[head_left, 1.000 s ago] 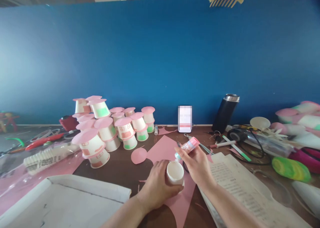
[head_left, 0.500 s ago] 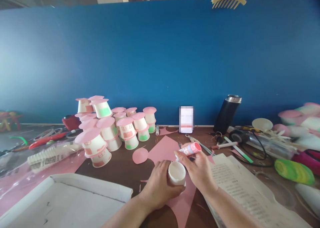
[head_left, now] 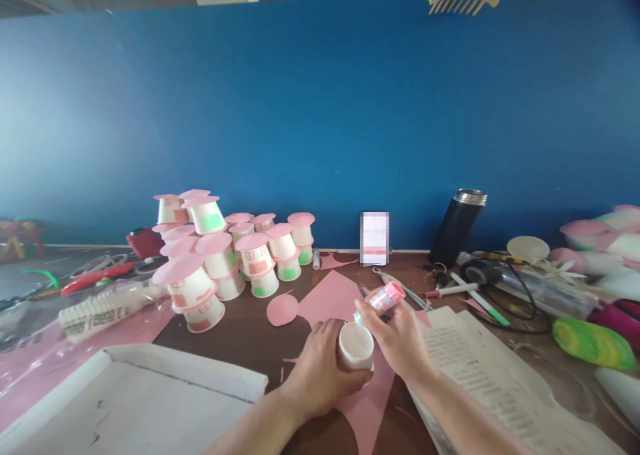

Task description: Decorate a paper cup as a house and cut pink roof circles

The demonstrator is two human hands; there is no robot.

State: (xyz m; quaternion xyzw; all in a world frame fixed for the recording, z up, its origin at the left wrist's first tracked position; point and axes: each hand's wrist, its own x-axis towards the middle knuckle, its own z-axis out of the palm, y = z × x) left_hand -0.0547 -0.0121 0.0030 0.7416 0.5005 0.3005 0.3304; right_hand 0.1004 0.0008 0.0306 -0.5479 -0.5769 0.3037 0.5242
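Note:
My left hand [head_left: 319, 365] is wrapped round a small white paper cup [head_left: 356, 346] turned bottom up, on pink paper [head_left: 367, 402] lying on the brown table. My right hand [head_left: 397, 338] pinches a pink glue stick [head_left: 383, 300], its tip resting at the far edge of the cup's base. A cut pink paper circle [head_left: 282, 309] lies just to the left beyond my hands.
A pile of white cups with pink round tops [head_left: 225, 258] stands at back left. A white cardboard box [head_left: 135, 402] sits near left. Printed sheets [head_left: 480, 375] lie at right, with a black flask [head_left: 457, 225], cables, pens, scissors [head_left: 400, 288] and a phone [head_left: 375, 238] behind.
The glue stick's tip has slid a little along the cup's base. My hands and the cup stay in nearly the same spot.

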